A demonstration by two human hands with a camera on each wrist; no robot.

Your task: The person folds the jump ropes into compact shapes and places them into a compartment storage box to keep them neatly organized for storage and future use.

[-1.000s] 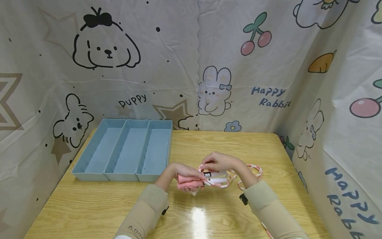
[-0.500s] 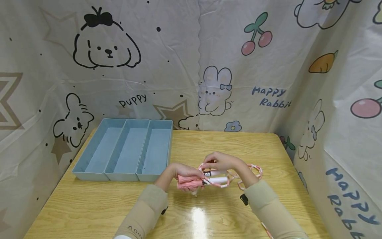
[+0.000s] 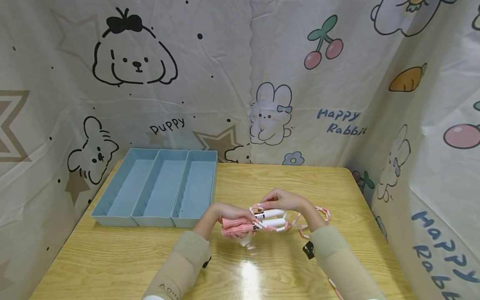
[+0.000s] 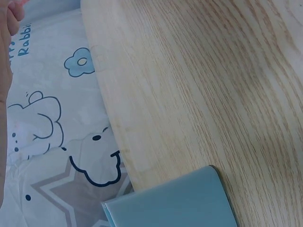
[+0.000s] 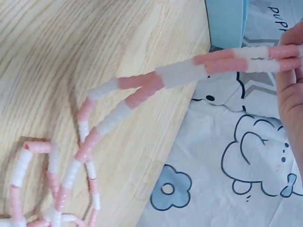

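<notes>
Two hands are showing, one left hand (image 3: 234, 213) and one right hand (image 3: 283, 200), and two sleeves (image 3: 193, 248) are covering the arms. Two handles (image 3: 273, 213) are appearing, with one rope (image 5: 182, 75), whose beads are overlapping too much for counting. Three bins (image 3: 187, 223) are standing on one table (image 3: 112, 262). Among the prints, one carrot (image 3: 408, 79), one "PUPPY" (image 3: 167, 126) and two "Happy Rabbit" captions (image 3: 339, 121) are showing.

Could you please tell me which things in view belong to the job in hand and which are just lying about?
Part of the job:
pink-and-white handles, gripped by the left hand
beaded cord, held by the right hand

Seemingly just lying about:
blue three-part tray, untouched on the table
patterned cloth, hanging behind
</notes>
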